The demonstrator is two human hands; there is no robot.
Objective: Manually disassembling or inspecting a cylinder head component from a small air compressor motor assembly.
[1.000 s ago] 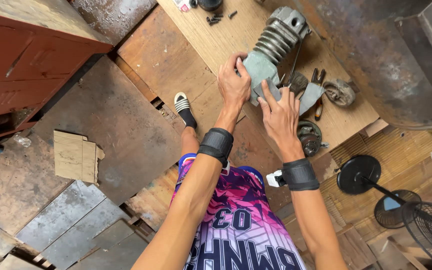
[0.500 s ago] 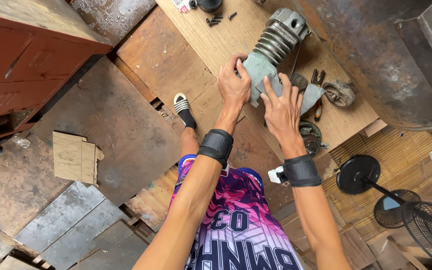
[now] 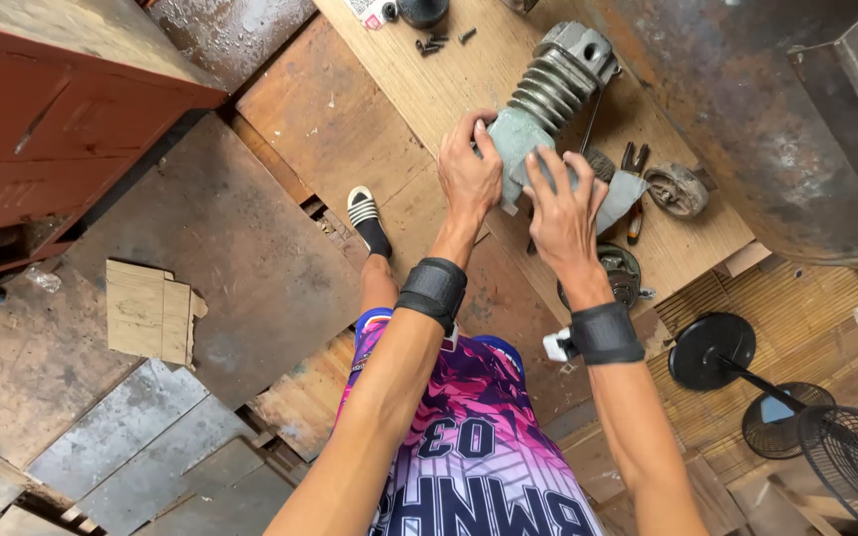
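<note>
Grey-green compressor pump body [image 3: 520,139] is clamped in your left hand [image 3: 469,179], right hand [image 3: 560,213] spread flat on its base; looks mid-repositioning, keep it steadied before turning.

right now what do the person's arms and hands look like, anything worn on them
Both arms are bare, with no sleeves reaching the forearms and no gloves on the left hand or the right hand. Each wrist carries a wide black wrap: the left wristband and the right wristband, both plain and snug, of a fabric-like material. No rings, watch or markings show on the fingers from this view.
</note>
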